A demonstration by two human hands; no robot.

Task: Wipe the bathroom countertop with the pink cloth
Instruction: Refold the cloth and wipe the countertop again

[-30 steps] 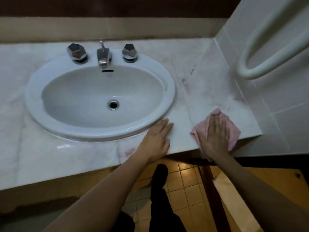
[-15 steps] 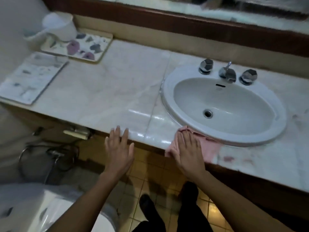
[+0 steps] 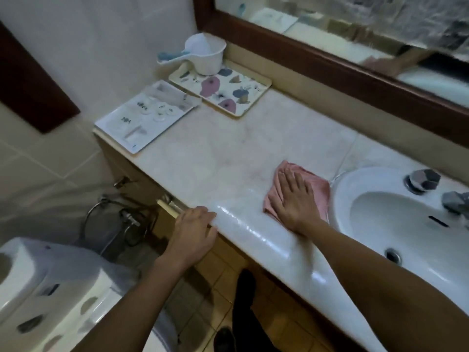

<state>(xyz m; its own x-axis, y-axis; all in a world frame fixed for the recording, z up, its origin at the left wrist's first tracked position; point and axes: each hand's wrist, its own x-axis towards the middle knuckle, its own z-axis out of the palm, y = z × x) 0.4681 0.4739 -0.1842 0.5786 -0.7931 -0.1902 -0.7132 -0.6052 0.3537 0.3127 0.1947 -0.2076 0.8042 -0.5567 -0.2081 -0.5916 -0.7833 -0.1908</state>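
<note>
Right hand [image 3: 294, 199] is lying flat on the pink cloth [image 3: 318, 186], fingers straight and spread, pressing it onto the marble countertop [image 3: 228, 148] just left of the sink [image 3: 341, 207]; the cloth's right edge is nearly meeting the basin rim. Left hand [image 3: 193, 232] is resting against the counter's rounded front edge, fingers loosely bent, gripping nothing. A floral tray [image 3: 265, 85] carrying a white dipper [image 3: 208, 57] is sitting at the far left corner, a white tray [image 3: 144, 118] beside it.

White sink [image 3: 355, 184] at right; floral tray [image 3: 220, 94] bearing a white dipper [image 3: 206, 57] upper centre; toilet [image 3: 50, 288] lower left.
</note>
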